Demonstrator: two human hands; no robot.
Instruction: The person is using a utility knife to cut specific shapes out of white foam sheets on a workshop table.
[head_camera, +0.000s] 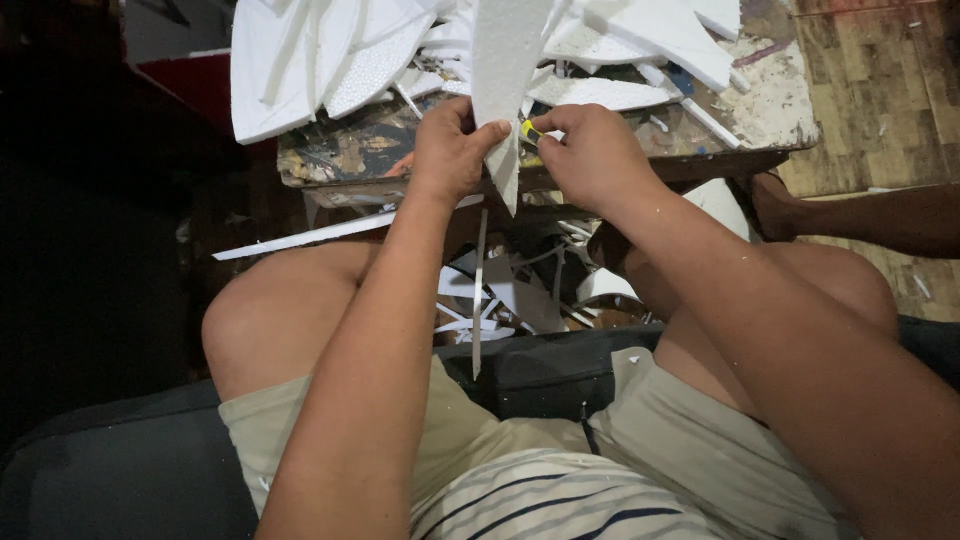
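My left hand (452, 148) grips the lower part of a long white foam strip (505, 70) that stands upright and tapers to a point below my fingers. My right hand (592, 152) holds a yellow-handled knife (531, 131) against the strip's right edge, close to my left thumb. A thin foam sliver (478, 300) hangs down from the strip between my knees. Both hands are above the near edge of a low paint-stained table (740, 110).
Several white foam sheets (330, 60) and offcuts are piled on the table. Foam scraps (520, 295) litter the floor between my legs. Another person's leg (870, 215) rests at the right on the wooden floor. I sit on a dark cushion (120, 470).
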